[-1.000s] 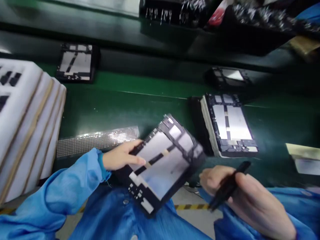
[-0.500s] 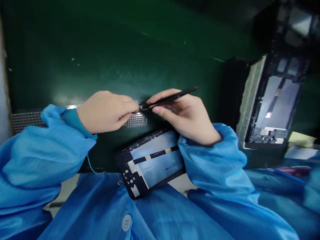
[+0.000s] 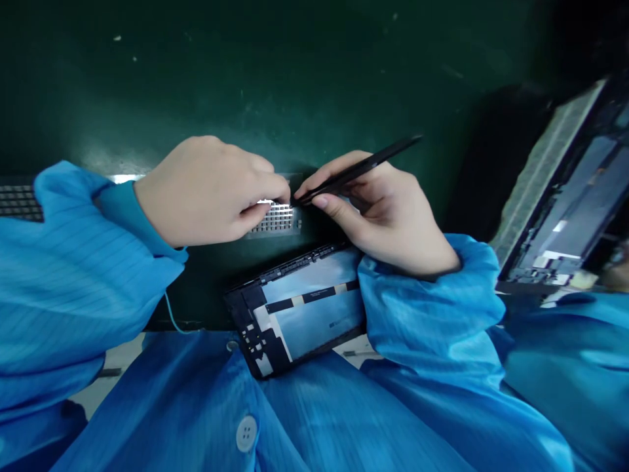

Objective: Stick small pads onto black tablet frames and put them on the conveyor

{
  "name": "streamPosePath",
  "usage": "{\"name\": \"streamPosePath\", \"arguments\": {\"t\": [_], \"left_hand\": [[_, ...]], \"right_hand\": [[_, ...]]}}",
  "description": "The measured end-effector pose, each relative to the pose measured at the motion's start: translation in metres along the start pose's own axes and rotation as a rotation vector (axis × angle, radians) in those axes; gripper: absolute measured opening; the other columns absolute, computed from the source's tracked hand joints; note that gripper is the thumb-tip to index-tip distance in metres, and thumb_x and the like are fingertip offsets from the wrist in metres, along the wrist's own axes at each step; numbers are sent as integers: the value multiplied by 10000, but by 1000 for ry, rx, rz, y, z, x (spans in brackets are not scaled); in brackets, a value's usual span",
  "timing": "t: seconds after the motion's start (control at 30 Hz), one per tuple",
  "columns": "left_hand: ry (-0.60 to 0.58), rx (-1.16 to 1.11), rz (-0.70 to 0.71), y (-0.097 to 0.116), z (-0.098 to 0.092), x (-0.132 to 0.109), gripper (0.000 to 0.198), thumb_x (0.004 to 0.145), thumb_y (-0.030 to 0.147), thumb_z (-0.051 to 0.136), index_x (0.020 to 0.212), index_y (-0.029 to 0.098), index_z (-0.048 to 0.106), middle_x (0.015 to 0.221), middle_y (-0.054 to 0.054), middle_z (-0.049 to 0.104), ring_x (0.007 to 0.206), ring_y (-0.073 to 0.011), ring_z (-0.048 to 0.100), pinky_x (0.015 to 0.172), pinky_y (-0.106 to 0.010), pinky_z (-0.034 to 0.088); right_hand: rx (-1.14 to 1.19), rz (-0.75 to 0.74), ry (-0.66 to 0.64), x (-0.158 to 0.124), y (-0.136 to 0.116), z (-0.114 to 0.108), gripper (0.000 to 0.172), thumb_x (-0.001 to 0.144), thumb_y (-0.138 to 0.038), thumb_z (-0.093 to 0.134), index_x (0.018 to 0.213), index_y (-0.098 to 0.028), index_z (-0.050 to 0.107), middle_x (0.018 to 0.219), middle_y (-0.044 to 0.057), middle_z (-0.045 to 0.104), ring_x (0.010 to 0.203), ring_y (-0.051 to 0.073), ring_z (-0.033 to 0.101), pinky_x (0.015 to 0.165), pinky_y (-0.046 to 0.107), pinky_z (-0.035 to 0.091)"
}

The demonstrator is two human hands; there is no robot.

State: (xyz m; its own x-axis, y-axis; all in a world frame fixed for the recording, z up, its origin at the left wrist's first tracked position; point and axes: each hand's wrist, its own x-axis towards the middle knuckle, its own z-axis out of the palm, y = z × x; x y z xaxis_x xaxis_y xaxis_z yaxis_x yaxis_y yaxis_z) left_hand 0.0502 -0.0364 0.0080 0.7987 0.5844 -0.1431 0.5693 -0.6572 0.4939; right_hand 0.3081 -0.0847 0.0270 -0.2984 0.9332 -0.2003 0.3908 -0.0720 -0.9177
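Note:
My right hand (image 3: 388,213) grips black tweezers (image 3: 368,169) like a pen, their tips pointing left, close to my left fingertips. My left hand (image 3: 216,193) is closed, thumb and forefinger bent together over a sheet of small silvery pieces (image 3: 275,219). Whatever lies between those left fingers is hidden. The sheet runs under my left wrist, and its grid of pieces (image 3: 19,202) shows again beyond the sleeve. Below my hands, an opened device, a phone or tablet frame (image 3: 314,314), lies tilted at the table's front edge, its right end partly behind my right sleeve.
The green table (image 3: 221,85) stretches out ahead with a few tiny white specks. On the right stand a dark block with a pale edge (image 3: 545,164) and another device frame (image 3: 580,196). A co-worker's blue sleeve (image 3: 570,354) reaches in at the lower right.
The view has swung, shifting the items on the right further right. Both hands sit slightly higher in view, still close together. The tweezers slant more steeply, and more of the device frame's upper edge shows.

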Motion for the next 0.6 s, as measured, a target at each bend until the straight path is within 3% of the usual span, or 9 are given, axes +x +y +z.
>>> {"name": "streamPosePath", "arguments": {"t": [0.1,0.17,0.3,0.37,0.47,0.6], "left_hand": [[-18,60,-23,5,-1,2,478,986,336,432,1225,232,832,994,-34,729,1136,-306,785,1056,-529,582],[-50,84,-57,8,-3,4,470,992,311,448,1245,228,836,998,-38,737,1140,-299,782,1089,-549,581],[-100,109,-91,13,-8,5,430,1005,257,515,1300,251,828,1071,-18,758,1169,-334,781,1094,-646,584],[-110,104,-74,13,-9,5,450,1022,250,488,1330,186,810,1042,-14,745,1189,-338,773,1082,-691,568],[-100,80,-62,14,-9,4,454,1035,248,484,1339,128,800,1031,-26,759,1226,-340,760,1106,-695,536],[-90,106,-87,15,-7,5,413,1052,236,513,1329,195,816,1123,-35,802,1227,-331,770,1130,-631,551]], "right_hand": [[74,72,27,-7,-8,-2,292,881,-483,970,1029,-281,818,1065,19,837,1126,284,817,1121,479,668],[132,82,103,-26,-17,7,238,937,-461,923,1063,-293,809,1075,21,842,1085,274,830,1072,482,695],[188,101,390,-86,-26,59,125,1062,-356,775,1188,-356,781,1097,21,858,1016,264,850,943,474,738],[190,52,498,-109,-21,90,200,1075,-259,731,1235,-374,768,1106,13,858,1031,262,848,978,499,726],[171,-93,508,-122,-10,119,366,1042,-138,706,1318,-374,752,1150,19,855,1070,261,830,1046,533,684],[152,-156,468,-117,-6,121,448,996,-53,710,1348,-326,757,1187,49,849,1106,249,813,1036,504,667]]}}
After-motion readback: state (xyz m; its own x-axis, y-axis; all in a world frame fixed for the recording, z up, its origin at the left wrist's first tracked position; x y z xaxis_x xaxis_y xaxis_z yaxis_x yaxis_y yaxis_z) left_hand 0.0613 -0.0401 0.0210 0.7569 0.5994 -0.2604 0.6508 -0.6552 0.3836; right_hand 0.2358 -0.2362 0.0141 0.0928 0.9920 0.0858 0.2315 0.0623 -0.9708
